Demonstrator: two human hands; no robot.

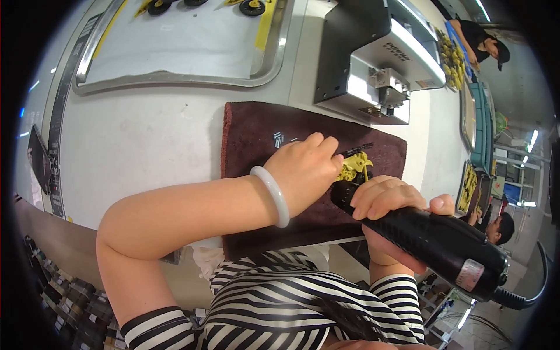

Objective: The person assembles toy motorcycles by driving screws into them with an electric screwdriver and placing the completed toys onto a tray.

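My left hand [306, 166], with a pale bangle on the wrist, pinches a small yellow toy part [356, 166] down on a dark brown cloth mat [256, 140]. My right hand [388, 201] is wrapped around a black electric screwdriver [431, 242], whose tip end points at the yellow part. A black cable leaves the tool's rear at the lower right. The tool's bit is hidden behind my fingers.
A grey benchtop machine [379, 58] stands just behind the mat. A large metal tray [175, 79] with black wheels and yellow pieces lies at the back left. Trays of yellow parts [452, 58] line the right side, where two other people work.
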